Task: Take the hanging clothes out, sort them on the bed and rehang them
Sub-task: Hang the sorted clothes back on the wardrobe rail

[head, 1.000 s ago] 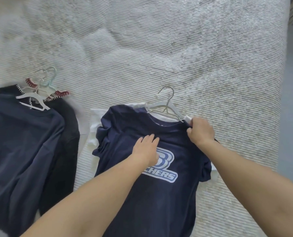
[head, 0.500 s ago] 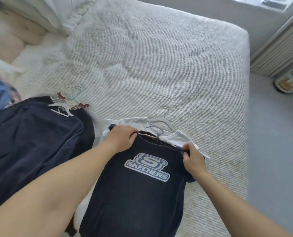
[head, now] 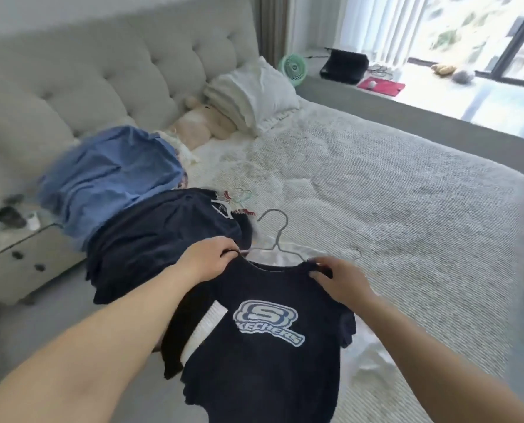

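A navy T-shirt (head: 266,355) with a pale blue logo hangs on a metal hanger (head: 277,236), lifted off the bed (head: 407,215). My left hand (head: 207,259) grips its left shoulder and my right hand (head: 340,280) grips its right shoulder. Under it lies a white shirt (head: 367,358) with a hanger hook (head: 356,253) showing. To the left, dark navy garments (head: 150,239) lie on hangers (head: 236,199), with a blue pile (head: 108,175) behind them.
A white pillow (head: 251,93) and a plush toy (head: 199,123) sit against the tufted headboard (head: 102,71). A nightstand (head: 13,248) stands at the left. The window ledge (head: 407,96) holds a green fan (head: 292,68), a black bag and a red item.
Both hands have lifted the navy T-shirt by its shoulders, up off the white shirt. The view has tilted up, bringing the headboard, pillow and window into sight.
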